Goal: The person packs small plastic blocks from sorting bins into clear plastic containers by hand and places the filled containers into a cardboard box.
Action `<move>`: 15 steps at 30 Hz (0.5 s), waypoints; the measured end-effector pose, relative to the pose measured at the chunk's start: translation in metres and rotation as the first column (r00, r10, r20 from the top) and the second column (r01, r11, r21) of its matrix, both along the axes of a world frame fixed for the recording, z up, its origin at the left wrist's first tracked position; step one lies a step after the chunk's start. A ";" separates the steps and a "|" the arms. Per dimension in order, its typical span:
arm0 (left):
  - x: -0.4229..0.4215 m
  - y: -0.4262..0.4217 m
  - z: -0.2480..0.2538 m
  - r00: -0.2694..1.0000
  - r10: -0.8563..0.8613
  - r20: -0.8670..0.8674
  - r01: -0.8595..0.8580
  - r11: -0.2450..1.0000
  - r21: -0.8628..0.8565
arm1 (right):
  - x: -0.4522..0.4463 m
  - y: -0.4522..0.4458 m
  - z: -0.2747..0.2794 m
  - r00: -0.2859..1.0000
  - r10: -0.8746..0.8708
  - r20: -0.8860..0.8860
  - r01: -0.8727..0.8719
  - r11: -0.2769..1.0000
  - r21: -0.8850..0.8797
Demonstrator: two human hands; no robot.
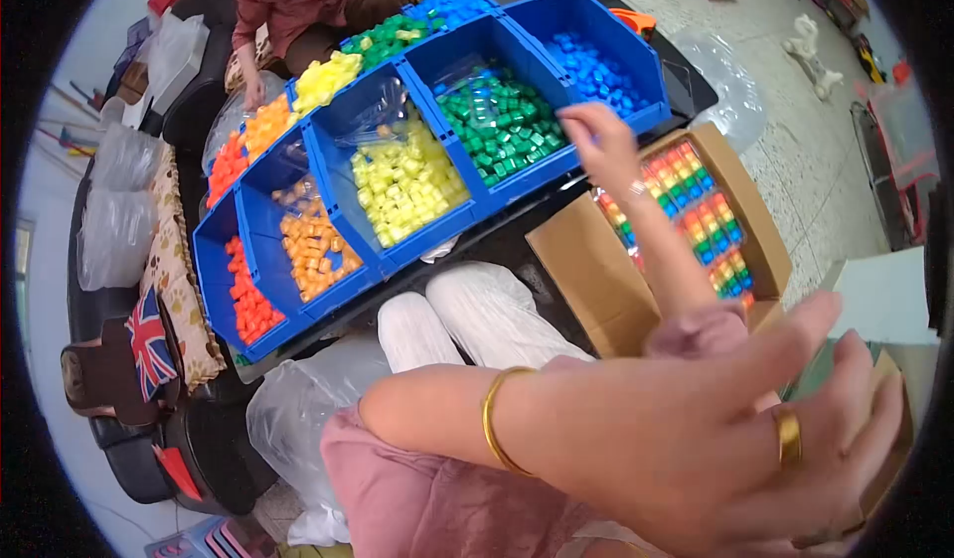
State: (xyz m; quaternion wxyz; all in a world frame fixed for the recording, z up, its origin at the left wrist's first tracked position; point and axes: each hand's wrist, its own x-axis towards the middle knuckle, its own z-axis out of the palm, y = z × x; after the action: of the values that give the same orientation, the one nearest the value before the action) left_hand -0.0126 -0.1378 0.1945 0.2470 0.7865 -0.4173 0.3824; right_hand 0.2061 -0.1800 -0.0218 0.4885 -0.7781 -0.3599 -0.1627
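**Caller:** Head view, and you were right at the blue bins (pixel 646 119)! Your right hand (pixel 606 146) hung over their front edge, by the wall parting the green pieces (pixel 512 126) from the blue pieces (pixel 596 73).

**Analyst:** That was the danger spot, to my eye. A hasty flick across that wall could have spilled green among blue, and a loose pinch could have dropped a piece in front of the bins.

**Caller:** And just off the front of the bins, near their right end, stood the cardboard box (pixel 601 270) with its rows of coloured blocks (pixel 711 225)!

**Analyst:** Right under your forearm, too. A dropped elbow or a wide swing could have caught the flap and jostled those rows.

**Caller:** Now the fingers! Your right ones were bent, tips close together, but too blurred to tell whether they gripped anything.

**Analyst:** Your left hand (pixel 696 439), well in front of the bins, had its fingers spread wide, gold ring (pixel 788 439) showing. You had nothing visible in it, though part of it was hidden.
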 end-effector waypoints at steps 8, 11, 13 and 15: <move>-0.023 0.029 -0.015 0.992 0.114 0.054 -0.118 0.989 0.090 | 0.065 0.167 -0.053 0.950 -0.285 -0.129 0.132 0.739 -0.660; -0.023 0.044 -0.043 0.981 0.194 0.006 -0.194 0.979 0.069 | 0.056 0.175 -0.061 0.956 -0.251 -0.151 0.039 0.620 -0.783; -0.017 0.058 -0.079 0.952 0.290 -0.097 -0.294 0.955 -0.027 | 0.053 0.178 -0.074 0.938 -0.301 -0.170 0.075 0.657 -0.750; 0.002 0.078 -0.127 0.884 0.356 -0.303 -0.435 0.864 -0.252 | 0.046 0.168 -0.074 0.919 -0.306 -0.248 0.044 0.705 -0.708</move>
State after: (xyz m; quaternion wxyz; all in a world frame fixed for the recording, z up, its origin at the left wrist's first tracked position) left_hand -0.0108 -0.0593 0.0677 0.3340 0.8476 -0.1459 0.3857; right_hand 0.2519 -0.0123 -0.0959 0.2013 -0.9502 -0.2254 0.0762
